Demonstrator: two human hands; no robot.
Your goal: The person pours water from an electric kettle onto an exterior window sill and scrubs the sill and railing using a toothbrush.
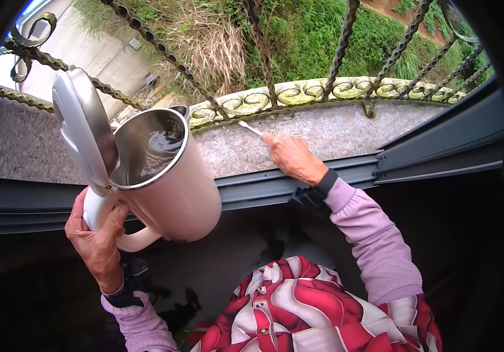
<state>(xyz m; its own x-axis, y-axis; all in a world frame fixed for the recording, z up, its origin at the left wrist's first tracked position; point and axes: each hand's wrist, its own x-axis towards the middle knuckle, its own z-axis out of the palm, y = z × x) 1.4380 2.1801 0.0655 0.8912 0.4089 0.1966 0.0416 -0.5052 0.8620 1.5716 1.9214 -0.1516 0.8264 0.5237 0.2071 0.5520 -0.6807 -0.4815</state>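
My left hand (100, 239) is wrapped round the handle of a pale pink electric kettle (177, 196), which is tilted towards me. Its lid (82, 123) stands raised on the left, and water (157, 154) shows inside the steel interior. My right hand (293, 157) is closed on what looks like a slim white toothbrush (252, 128). The head of the toothbrush points up and left, close to the foot of the metal railing (266, 64). Most of its handle is hidden in my fingers.
A speckled stone ledge (322, 129) runs under the railing, with a mossy scrolled band (293, 92) along its far edge. Dark window tracks (252, 188) lie on my side, and an angled dark frame (445, 144) is at right. Grass and shrubs grow below outside.
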